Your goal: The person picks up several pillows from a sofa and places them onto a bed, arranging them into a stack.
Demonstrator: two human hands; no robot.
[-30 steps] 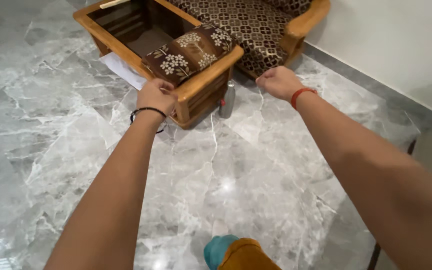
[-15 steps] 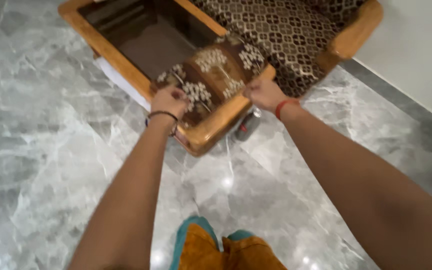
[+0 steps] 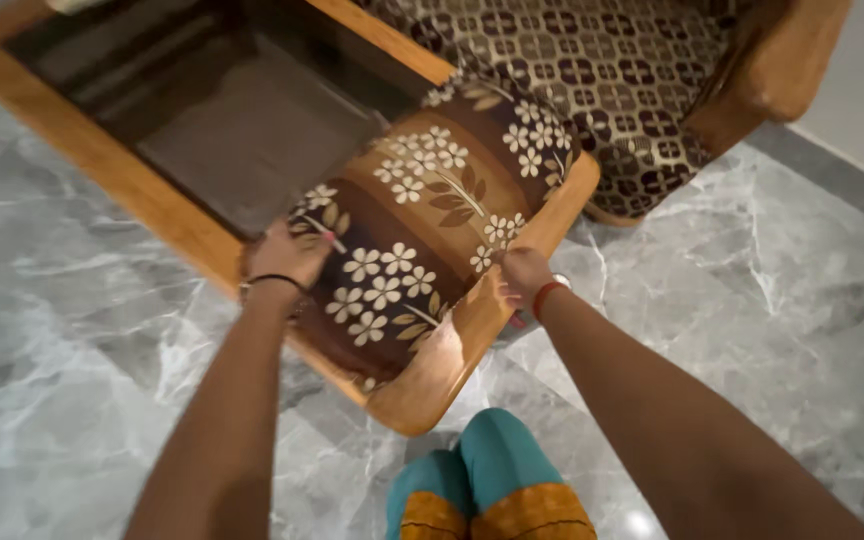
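Observation:
A brown cushion [image 3: 422,225] with white flowers and tan bands lies across the near corner of a wooden-framed glass table [image 3: 142,190]. My left hand [image 3: 287,255], a black band on its wrist, grips the cushion's left edge. At the cushion's right edge my right hand [image 3: 524,272], with a red wrist band, pinches the fabric. Both arms reach forward from the bottom of the view.
A wooden sofa [image 3: 782,70] with a brown patterned seat [image 3: 592,70] stands behind the table. Grey marble floor [image 3: 732,300] surrounds it, with a white wall at the right. My teal and orange trouser legs [image 3: 487,485] are at the bottom.
I have stepped closer, so table and cushion fill more of the view. My right hand has moved from the air onto the cushion's right edge; the left hand has stayed on the left edge.

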